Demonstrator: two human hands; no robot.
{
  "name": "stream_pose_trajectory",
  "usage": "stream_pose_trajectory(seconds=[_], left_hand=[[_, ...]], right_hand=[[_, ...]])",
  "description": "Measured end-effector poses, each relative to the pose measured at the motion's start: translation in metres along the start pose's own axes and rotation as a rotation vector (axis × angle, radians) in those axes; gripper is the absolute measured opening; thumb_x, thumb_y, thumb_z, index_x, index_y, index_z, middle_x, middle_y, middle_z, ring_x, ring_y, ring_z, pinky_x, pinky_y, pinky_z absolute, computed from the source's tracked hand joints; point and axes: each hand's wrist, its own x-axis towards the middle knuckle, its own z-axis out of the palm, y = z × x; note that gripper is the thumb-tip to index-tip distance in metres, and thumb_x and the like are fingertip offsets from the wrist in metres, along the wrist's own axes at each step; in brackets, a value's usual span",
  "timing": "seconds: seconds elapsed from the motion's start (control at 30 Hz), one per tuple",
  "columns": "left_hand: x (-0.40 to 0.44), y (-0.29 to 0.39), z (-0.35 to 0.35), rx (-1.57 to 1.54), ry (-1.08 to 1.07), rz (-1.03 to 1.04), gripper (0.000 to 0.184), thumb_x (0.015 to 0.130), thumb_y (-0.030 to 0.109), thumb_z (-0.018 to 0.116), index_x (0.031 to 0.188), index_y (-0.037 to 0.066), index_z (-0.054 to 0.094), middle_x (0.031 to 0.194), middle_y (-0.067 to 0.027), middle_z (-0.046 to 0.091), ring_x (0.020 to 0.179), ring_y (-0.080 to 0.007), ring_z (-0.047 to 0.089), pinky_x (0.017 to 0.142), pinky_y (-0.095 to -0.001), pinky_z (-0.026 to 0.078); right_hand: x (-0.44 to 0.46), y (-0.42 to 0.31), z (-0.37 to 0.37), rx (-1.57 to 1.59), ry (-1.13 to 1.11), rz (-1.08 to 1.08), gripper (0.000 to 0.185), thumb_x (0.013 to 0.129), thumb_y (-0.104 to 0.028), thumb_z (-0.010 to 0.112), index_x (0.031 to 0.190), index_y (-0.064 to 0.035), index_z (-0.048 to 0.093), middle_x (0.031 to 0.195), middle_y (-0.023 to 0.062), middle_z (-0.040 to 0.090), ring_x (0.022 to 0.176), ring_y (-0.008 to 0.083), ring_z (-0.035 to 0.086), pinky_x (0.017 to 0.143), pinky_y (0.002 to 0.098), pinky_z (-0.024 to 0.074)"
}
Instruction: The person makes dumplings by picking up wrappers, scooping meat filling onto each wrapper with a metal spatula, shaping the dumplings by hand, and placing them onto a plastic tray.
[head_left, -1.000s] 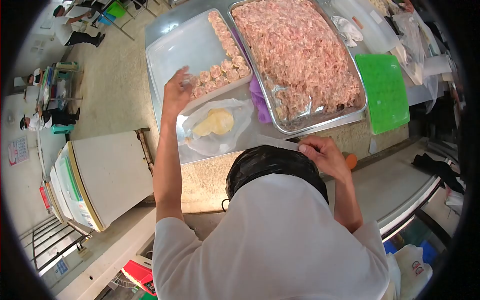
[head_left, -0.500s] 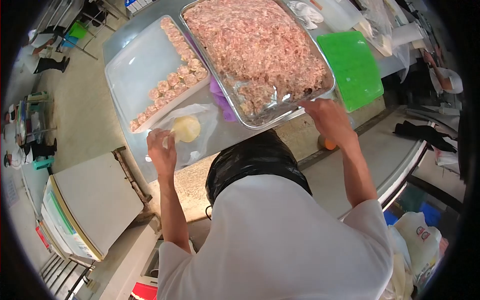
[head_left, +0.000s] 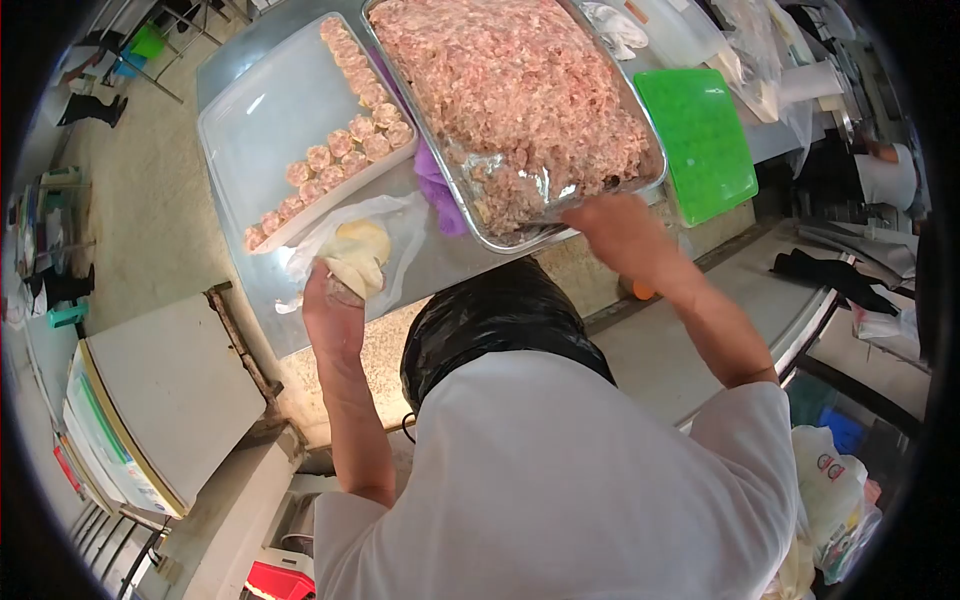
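Observation:
A pale round dumpling wrapper point(head_left: 357, 274) lies in my left hand point(head_left: 335, 312), its fingers closed beneath and around it. Just beyond are more yellowish wrappers point(head_left: 362, 238) on a clear plastic sheet point(head_left: 405, 222). My right hand point(head_left: 622, 235), blurred, is closed at the near edge of a deep metal tray point(head_left: 485, 240). What it grips is hidden. Pink minced meat point(head_left: 530, 95) is heaped in the tray, hollowed at the near end. Left of it, a white shallow box point(head_left: 255, 125) holds rows of small open-topped dumplings point(head_left: 340, 145).
A bright green board point(head_left: 697, 145) lies right of the tray. Purple cloth point(head_left: 437, 190) shows between box and tray. A crumpled white cloth point(head_left: 615, 30) is at the back. Another person point(head_left: 885, 175) stands at far right. A white cabinet point(head_left: 180, 390) is at left.
My left hand has turned palm-up and lifted a wrapper from the others. My right hand has shifted left along the tray's near edge. The view has shifted slightly.

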Motion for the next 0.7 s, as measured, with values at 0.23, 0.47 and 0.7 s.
stream_pose_trajectory(seconds=[0.23, 0.47, 0.7], left_hand=[[0.004, -0.01, -0.009, 0.085, 0.034, -0.033, 0.04, 0.103, 0.02, 0.057, 0.135, -0.003, 0.052, 0.127, -0.0145, 0.063, 0.112, -0.025, 0.064, 0.093, -0.0405, 0.054], [-0.003, -0.012, 0.005, 0.387, -0.011, 0.136, 0.043, 0.101, 0.018, 0.061, 0.136, -0.005, 0.053, 0.122, -0.0116, 0.066, 0.112, -0.0204, 0.064, 0.096, -0.0342, 0.051], [-0.009, -0.004, 0.018, 0.381, 0.108, 0.108, 0.045, 0.096, 0.009, 0.063, 0.136, -0.006, 0.052, 0.121, -0.0122, 0.065, 0.109, -0.0193, 0.063, 0.097, -0.0337, 0.049]], right_hand=[[0.023, 0.015, -0.001, 0.021, 0.105, 0.243, 0.023, 0.084, -0.004, 0.056, 0.099, -0.01, 0.071, 0.085, 0.0188, 0.07, 0.086, 0.0381, 0.071, 0.072, 0.0509, 0.056], [0.021, -0.009, 0.019, -0.034, 0.195, 0.115, 0.021, 0.085, -0.006, 0.058, 0.101, -0.0101, 0.07, 0.086, 0.0177, 0.07, 0.084, 0.0374, 0.071, 0.069, 0.0486, 0.0563], [0.025, -0.004, -0.004, -0.06, 0.248, 0.165, 0.031, 0.081, 0.0, 0.056, 0.108, -0.009, 0.07, 0.087, 0.0164, 0.068, 0.081, 0.0362, 0.07, 0.07, 0.0465, 0.0558]])
